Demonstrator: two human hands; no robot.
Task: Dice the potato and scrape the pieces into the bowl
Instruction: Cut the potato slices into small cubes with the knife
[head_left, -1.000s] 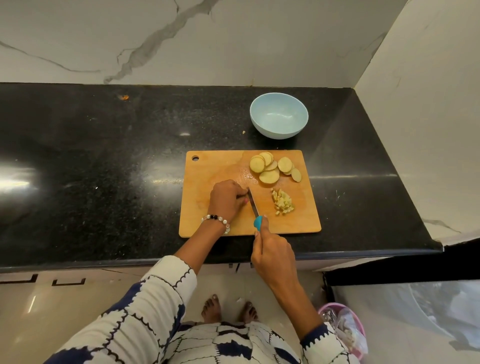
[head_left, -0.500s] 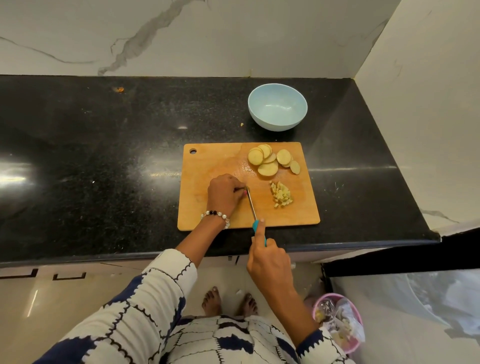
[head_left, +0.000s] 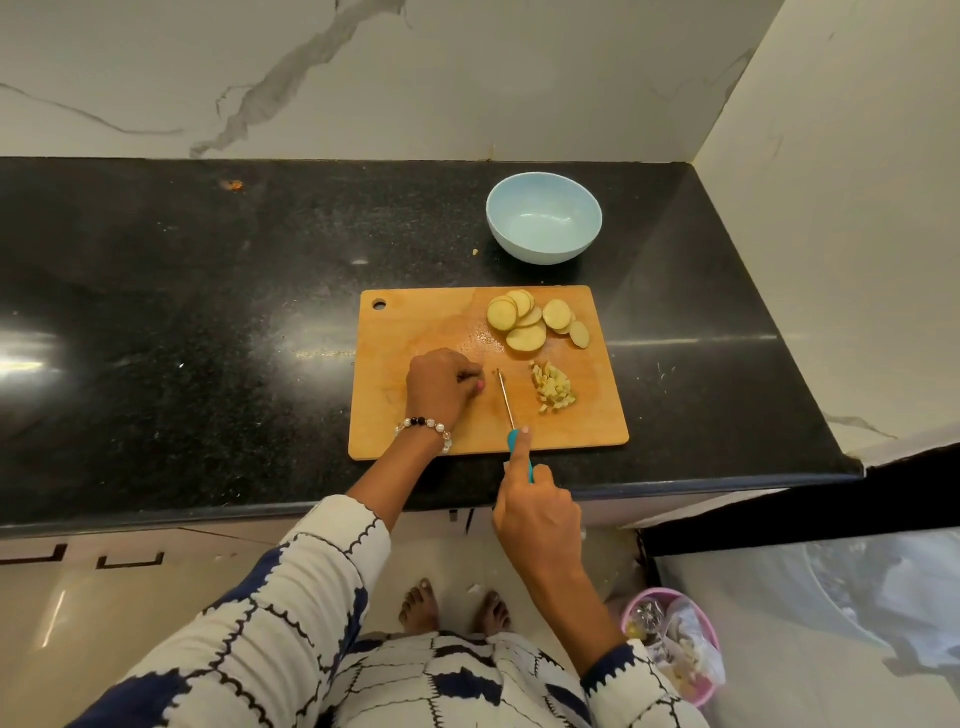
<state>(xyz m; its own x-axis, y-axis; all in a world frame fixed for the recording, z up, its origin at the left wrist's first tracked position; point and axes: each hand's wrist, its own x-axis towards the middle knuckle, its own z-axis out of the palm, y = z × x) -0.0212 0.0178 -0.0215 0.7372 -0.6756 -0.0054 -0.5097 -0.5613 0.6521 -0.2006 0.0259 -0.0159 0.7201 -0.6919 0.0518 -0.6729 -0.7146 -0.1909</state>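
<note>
- Compared with half a second ago, the right hand (head_left: 537, 512) has drawn the knife (head_left: 506, 402) slightly away from the left hand (head_left: 440, 387), so a gap of bare board shows between blade and fingertips.
- Right hand's fingers are wrapped round the knife's blue handle, index finger stretched along its top.
- Left hand rests on the cutting board (head_left: 415, 332) with fingers curled under; whether they hold a potato piece cannot be told.
- Potato slices (head_left: 530, 322) lie overlapping at the board's far right.
- Diced pieces (head_left: 553, 388) sit in a small heap just right of the blade.
- Light blue bowl (head_left: 544, 218) stands on the black counter (head_left: 208, 291) beyond the board.
</note>
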